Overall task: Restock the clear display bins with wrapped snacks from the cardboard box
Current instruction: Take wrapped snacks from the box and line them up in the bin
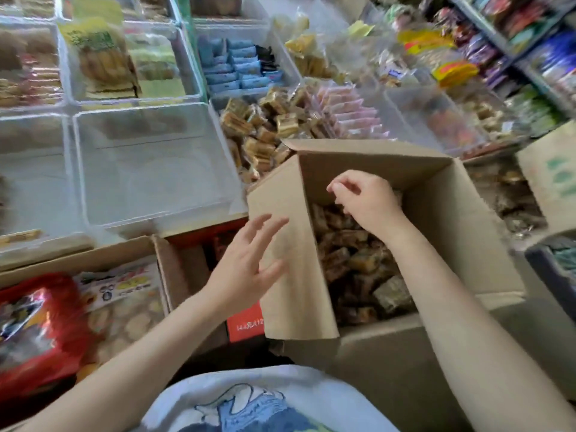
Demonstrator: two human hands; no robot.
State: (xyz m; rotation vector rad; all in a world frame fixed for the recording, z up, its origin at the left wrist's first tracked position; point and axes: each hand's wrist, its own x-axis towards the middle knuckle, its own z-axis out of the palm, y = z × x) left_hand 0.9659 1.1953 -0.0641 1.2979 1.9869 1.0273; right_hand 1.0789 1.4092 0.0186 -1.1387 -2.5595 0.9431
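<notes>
An open cardboard box (461, 213) stands at centre right, filled with brown wrapped snacks (358, 263). My right hand (364, 201) is inside the box above the snacks, fingers loosely curled; I cannot see anything held in it. My left hand (249, 266) hovers with spread straight fingers at the box's left flap (293, 275), holding nothing. Behind the box, a clear display bin (237, 169) holds similar brown wrapped snacks (265, 132). Left of it sits a clear bin (149, 169) with nothing visible inside.
More clear bins with blue packets (230, 67), pink packets (349, 110) and biscuits fill the back. A lower carton at left holds a red bag (37, 325) and a cookie pack (124, 307). Another carton (551, 179) stands at right, and shelves of packets (514, 42) rise behind.
</notes>
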